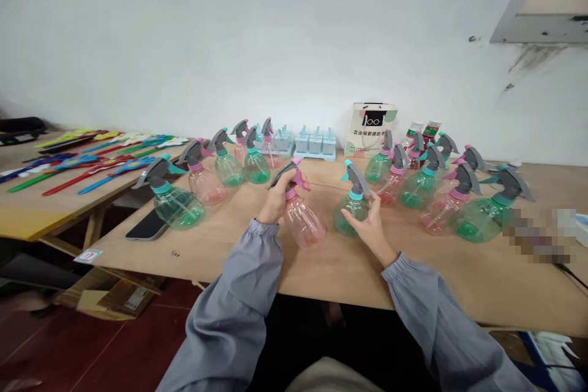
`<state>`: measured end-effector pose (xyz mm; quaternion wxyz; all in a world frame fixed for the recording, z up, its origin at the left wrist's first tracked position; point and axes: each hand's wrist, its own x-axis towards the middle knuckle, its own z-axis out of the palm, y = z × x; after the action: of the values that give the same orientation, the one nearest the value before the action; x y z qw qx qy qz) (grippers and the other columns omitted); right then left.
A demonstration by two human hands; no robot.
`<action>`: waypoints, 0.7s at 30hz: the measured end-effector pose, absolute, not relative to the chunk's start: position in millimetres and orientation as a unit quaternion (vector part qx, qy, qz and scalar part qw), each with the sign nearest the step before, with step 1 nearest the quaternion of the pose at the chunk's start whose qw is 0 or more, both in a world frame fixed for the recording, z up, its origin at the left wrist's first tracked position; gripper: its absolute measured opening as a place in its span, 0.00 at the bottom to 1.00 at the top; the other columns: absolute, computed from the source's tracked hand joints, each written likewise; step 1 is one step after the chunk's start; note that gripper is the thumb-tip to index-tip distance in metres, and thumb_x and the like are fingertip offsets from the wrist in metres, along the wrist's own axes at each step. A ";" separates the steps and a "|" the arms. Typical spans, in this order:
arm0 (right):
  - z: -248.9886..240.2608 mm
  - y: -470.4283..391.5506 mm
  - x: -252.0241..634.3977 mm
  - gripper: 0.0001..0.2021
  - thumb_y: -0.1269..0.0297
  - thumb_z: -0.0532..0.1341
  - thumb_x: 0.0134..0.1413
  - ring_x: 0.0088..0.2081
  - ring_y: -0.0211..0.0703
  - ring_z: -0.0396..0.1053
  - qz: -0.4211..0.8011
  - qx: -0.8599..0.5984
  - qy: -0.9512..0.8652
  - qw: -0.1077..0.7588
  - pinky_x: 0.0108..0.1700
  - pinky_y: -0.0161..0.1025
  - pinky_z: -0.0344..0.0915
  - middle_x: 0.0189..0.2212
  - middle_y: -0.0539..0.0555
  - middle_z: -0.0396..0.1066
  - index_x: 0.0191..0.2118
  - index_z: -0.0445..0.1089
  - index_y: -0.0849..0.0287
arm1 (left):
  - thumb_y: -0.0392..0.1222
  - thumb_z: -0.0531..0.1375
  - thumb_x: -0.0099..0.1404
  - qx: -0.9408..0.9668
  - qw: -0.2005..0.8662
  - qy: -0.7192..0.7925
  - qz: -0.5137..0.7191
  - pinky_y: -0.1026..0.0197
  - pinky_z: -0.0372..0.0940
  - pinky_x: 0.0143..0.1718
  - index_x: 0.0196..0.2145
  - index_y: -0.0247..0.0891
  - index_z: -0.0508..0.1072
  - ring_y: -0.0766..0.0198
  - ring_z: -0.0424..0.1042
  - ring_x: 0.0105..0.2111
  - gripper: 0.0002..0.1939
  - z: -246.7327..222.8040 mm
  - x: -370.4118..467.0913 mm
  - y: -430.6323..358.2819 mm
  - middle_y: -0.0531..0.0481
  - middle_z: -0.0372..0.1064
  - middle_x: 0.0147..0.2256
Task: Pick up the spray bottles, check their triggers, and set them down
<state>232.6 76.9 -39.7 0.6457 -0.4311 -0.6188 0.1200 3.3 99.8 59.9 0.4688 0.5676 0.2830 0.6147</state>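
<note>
My left hand (277, 197) is wrapped round the grey and pink spray head of a clear pink spray bottle (305, 223), near the middle of the wooden table (220, 260). Just to the right, my right hand (369, 225) grips a green spray bottle (346, 213) from its right side, thumb across the front and fingers by the grey trigger head. The two held bottles stand apart, with their heads tilted toward each other. The undersides of both hands' fingers are partly hidden by the bottles.
More green and pink spray bottles stand at left (179, 207) and right (478, 219). A dark phone (147, 226) lies at left. Behind are light-blue moulds (315, 144), a printed bag (367, 131) and two red jars (432, 129). Colourful scissor-like tools (113, 174) cover another table.
</note>
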 end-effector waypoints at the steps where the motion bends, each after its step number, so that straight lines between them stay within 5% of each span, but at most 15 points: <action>1: -40.6 77.2 232.8 0.36 0.50 0.71 0.48 0.54 0.52 0.69 0.120 -0.432 -0.619 0.645 0.58 0.56 0.67 0.53 0.61 0.66 0.57 0.53 0.53 | 0.55 0.58 0.62 0.588 0.444 0.293 0.610 0.57 0.72 0.41 0.23 0.38 0.73 0.60 0.76 0.30 0.19 60.9 1.1 98.8 0.50 0.72 0.23; 6: -42.9 78.3 232.2 0.36 0.48 0.70 0.48 0.55 0.53 0.69 0.119 -0.429 -0.623 0.643 0.58 0.56 0.67 0.53 0.62 0.66 0.57 0.53 0.53 | 0.53 0.63 0.60 0.661 0.276 0.401 0.572 0.59 0.71 0.40 0.33 0.38 0.79 0.57 0.76 0.38 0.14 66.2 -25.3 93.3 0.48 0.78 0.34; 10: -42.7 77.6 231.4 0.36 0.48 0.70 0.48 0.55 0.53 0.69 0.114 -0.430 -0.626 0.641 0.59 0.57 0.67 0.53 0.62 0.66 0.57 0.54 0.54 | 0.53 0.65 0.58 0.633 0.179 0.457 0.599 0.60 0.69 0.36 0.36 0.37 0.79 0.58 0.75 0.35 0.16 60.4 -57.8 103.5 0.50 0.76 0.31; 21: -39.1 75.8 232.8 0.35 0.48 0.70 0.47 0.54 0.55 0.69 0.124 -0.440 -0.624 0.634 0.58 0.58 0.67 0.52 0.63 0.67 0.56 0.56 0.55 | 0.58 0.70 0.50 0.653 0.131 0.546 0.509 0.50 0.67 0.50 0.51 0.39 0.71 0.52 0.74 0.44 0.35 26.7 -107.2 104.7 0.47 0.70 0.39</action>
<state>232.8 75.8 -39.1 0.6338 -0.4399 -0.6240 0.1240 -107.2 104.7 26.7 0.1310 0.6528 0.5457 0.5088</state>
